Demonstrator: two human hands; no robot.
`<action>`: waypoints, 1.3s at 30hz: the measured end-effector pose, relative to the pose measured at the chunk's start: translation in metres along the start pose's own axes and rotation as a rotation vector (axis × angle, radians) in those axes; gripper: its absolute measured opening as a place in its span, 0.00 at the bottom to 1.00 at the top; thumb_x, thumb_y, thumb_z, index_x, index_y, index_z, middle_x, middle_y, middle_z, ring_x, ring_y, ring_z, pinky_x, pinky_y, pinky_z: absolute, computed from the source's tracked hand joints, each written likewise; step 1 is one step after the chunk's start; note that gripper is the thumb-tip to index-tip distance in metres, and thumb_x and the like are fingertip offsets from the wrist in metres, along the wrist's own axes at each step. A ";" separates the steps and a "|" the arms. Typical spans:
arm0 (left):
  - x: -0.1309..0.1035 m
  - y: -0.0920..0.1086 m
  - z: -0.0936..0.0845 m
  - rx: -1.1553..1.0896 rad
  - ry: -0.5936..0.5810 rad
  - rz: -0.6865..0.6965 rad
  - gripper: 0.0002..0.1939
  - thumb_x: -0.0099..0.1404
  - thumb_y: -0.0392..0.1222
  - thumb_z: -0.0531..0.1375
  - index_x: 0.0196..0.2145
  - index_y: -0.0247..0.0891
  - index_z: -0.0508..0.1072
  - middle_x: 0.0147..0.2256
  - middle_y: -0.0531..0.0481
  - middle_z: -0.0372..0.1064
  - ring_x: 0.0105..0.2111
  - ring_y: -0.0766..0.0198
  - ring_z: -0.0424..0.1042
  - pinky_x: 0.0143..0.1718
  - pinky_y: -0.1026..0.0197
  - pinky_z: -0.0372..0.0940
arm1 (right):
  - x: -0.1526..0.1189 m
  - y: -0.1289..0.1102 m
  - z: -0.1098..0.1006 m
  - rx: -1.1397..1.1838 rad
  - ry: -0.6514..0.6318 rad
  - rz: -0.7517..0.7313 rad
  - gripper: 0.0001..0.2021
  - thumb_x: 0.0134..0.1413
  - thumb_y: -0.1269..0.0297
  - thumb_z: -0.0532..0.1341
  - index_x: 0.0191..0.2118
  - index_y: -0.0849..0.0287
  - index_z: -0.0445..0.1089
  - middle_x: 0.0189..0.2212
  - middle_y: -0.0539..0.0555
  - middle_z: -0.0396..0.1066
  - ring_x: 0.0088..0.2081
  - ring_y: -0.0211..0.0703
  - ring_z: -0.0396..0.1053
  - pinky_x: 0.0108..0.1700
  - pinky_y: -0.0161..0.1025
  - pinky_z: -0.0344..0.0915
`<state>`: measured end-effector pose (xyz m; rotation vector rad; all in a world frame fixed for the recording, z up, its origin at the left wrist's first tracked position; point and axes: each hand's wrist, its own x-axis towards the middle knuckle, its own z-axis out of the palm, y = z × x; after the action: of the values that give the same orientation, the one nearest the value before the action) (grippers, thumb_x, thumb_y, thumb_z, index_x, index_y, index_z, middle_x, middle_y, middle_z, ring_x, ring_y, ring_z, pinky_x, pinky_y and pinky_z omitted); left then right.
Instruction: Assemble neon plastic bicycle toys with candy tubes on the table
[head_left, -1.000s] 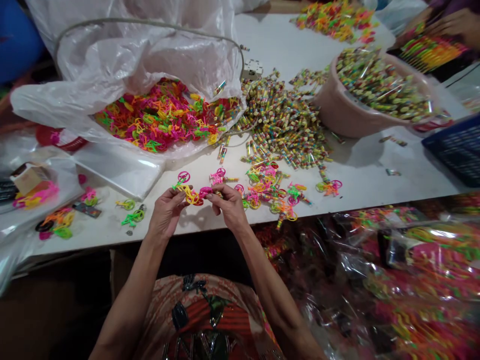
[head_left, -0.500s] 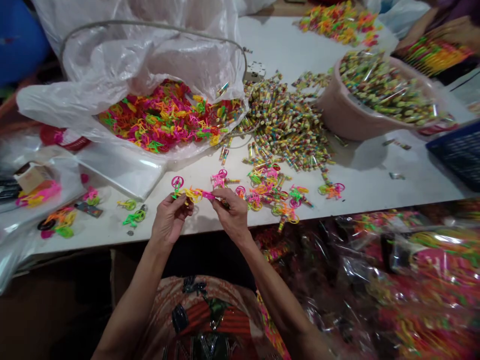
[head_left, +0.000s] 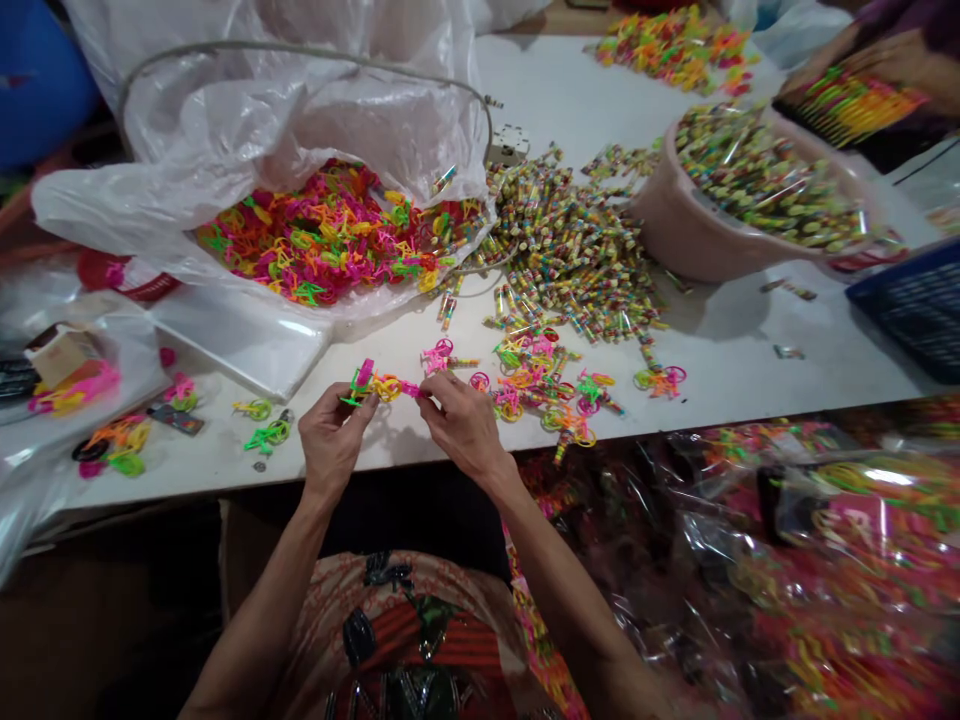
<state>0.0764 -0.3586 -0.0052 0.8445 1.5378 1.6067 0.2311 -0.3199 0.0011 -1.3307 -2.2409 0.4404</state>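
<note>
I hold a small neon toy piece [head_left: 379, 384], yellow w/ pink and green bits, centre-left of frame just above the table's near edge. My left hand [head_left: 330, 440] pinches its left end, fingers closed on it; my right hand [head_left: 461, 425] pinches the pink part at its right end, thumb and forefinger shut on it. The piece spans the gap betw. both hands, above the white table [head_left: 750, 350]. Just right of my right hand lies a loose cluster of similar toys [head_left: 540, 385]; a few strays [head_left: 262, 425] lie to the left. Above, upper centre, a spread of small striped candy tubes [head_left: 570, 250] runs toward a pink basin [head_left: 675, 225] filled w/ the same, upper right. Upper left, an open clear plastic bag [head_left: 247, 130] holds a heap of neon pieces [head_left: 322, 235]. Risk, as I judge it: the parts look thin, so uneven pull betw. the two grips could bend or snap one, or pop it out of a pinch into the cluster, where it'd be hard to tell apart. Hard to make out: the piece's exact shape and how its parts join, fingers cover the ends. Another person's hand [head_left: 892, 55], top right corner, is cut off by the frame edge; the cellophane packs [head_left: 787, 560] at lower right are blurred.
</note>
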 end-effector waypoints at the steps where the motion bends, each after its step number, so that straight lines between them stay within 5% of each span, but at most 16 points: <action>1: 0.000 0.000 0.000 0.019 -0.019 0.003 0.11 0.50 0.45 0.69 0.28 0.38 0.74 0.24 0.56 0.73 0.25 0.68 0.71 0.30 0.65 0.67 | 0.001 0.001 0.001 -0.038 0.001 -0.004 0.07 0.59 0.71 0.55 0.33 0.57 0.69 0.29 0.51 0.72 0.28 0.36 0.65 0.29 0.33 0.51; 9: 0.004 -0.001 0.007 0.152 -0.047 0.008 0.10 0.53 0.45 0.67 0.28 0.37 0.72 0.23 0.55 0.72 0.24 0.68 0.71 0.29 0.66 0.67 | 0.001 0.003 0.016 -0.211 0.122 -0.083 0.10 0.60 0.72 0.54 0.32 0.58 0.71 0.30 0.52 0.73 0.25 0.35 0.64 0.26 0.35 0.47; 17: 0.011 -0.007 0.003 -0.092 -0.113 -0.140 0.14 0.49 0.47 0.67 0.28 0.36 0.72 0.27 0.53 0.74 0.26 0.65 0.74 0.28 0.62 0.71 | 0.002 0.010 0.017 0.057 0.092 -0.058 0.09 0.62 0.67 0.57 0.44 0.56 0.73 0.36 0.53 0.74 0.36 0.37 0.71 0.33 0.31 0.60; 21: 0.012 -0.007 0.001 0.005 -0.091 -0.106 0.11 0.49 0.45 0.67 0.26 0.36 0.72 0.23 0.53 0.73 0.24 0.66 0.73 0.26 0.65 0.69 | 0.000 0.005 0.018 -0.117 -0.004 -0.023 0.11 0.65 0.63 0.54 0.42 0.56 0.74 0.34 0.54 0.73 0.31 0.36 0.69 0.30 0.32 0.56; 27: 0.015 -0.002 0.000 -0.075 -0.142 -0.229 0.13 0.47 0.46 0.67 0.25 0.35 0.71 0.18 0.56 0.68 0.16 0.70 0.67 0.21 0.66 0.65 | 0.005 -0.011 0.005 -0.400 -0.267 -0.019 0.13 0.64 0.74 0.49 0.41 0.60 0.71 0.38 0.57 0.73 0.30 0.37 0.68 0.27 0.35 0.50; 32: 0.016 -0.004 0.005 -0.137 -0.125 -0.300 0.19 0.41 0.47 0.70 0.27 0.35 0.70 0.23 0.55 0.71 0.22 0.69 0.69 0.24 0.65 0.68 | 0.013 -0.021 0.001 -0.440 -0.382 0.022 0.13 0.64 0.74 0.48 0.43 0.61 0.70 0.40 0.59 0.72 0.33 0.41 0.71 0.28 0.35 0.51; 39: 0.011 -0.016 0.001 0.083 -0.100 -0.052 0.14 0.45 0.43 0.68 0.28 0.35 0.71 0.27 0.54 0.71 0.28 0.67 0.71 0.34 0.64 0.69 | 0.017 -0.033 0.009 -0.355 -0.390 0.166 0.13 0.61 0.72 0.49 0.43 0.61 0.71 0.41 0.60 0.72 0.34 0.44 0.71 0.31 0.37 0.56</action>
<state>0.0729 -0.3484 -0.0210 0.9086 1.5521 1.4503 0.1955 -0.3211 0.0145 -1.7464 -2.6285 0.3988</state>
